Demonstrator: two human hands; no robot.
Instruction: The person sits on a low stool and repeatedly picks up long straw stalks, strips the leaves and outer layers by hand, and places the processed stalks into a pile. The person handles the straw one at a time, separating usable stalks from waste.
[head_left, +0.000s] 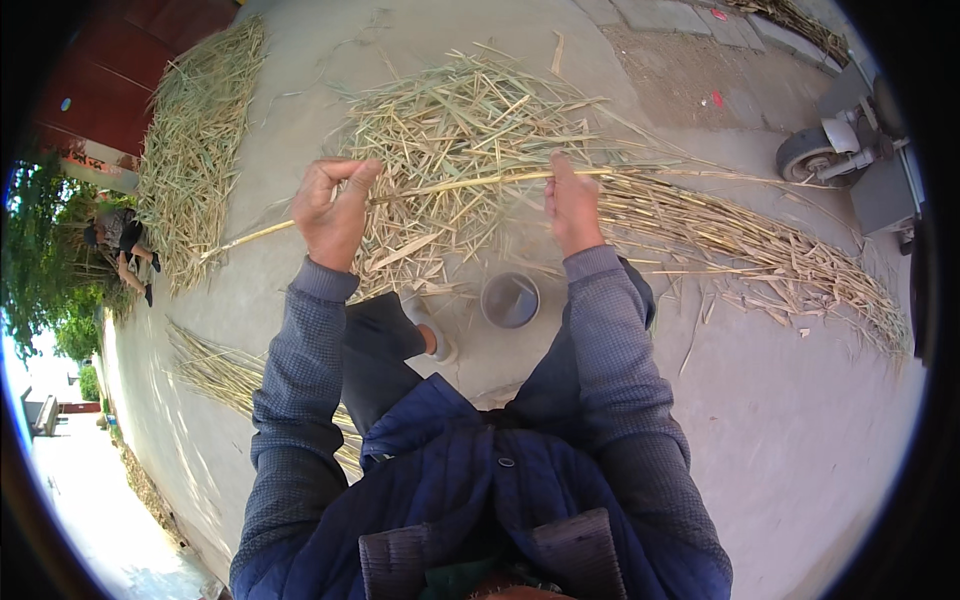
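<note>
A long yellowish reed-like stalk (457, 184) runs crosswise in front of me, slightly bent. My left hand (334, 210) grips it, and its thinner end sticks out to the left past the fist. Farther along, my right hand (574, 202) has its fingers closed around the same stalk, near the tips of a bundle. Beneath the stalk spreads a loose heap of pale green and tan stripped leaves (457, 112). To the right lies a long bundle of stalks (697, 217), some with dry leaves. A round bucket (486, 309) stands between my feet; its contents are unclear.
Another bundle of stalks (217, 367) lies at my left, partly behind my arm. A broad leaf pile (202, 142) spreads farther left, near a red wall or gate (112, 82). A person (120, 232) is there beside greenery. A wheeled vehicle (817, 154) stands at far right.
</note>
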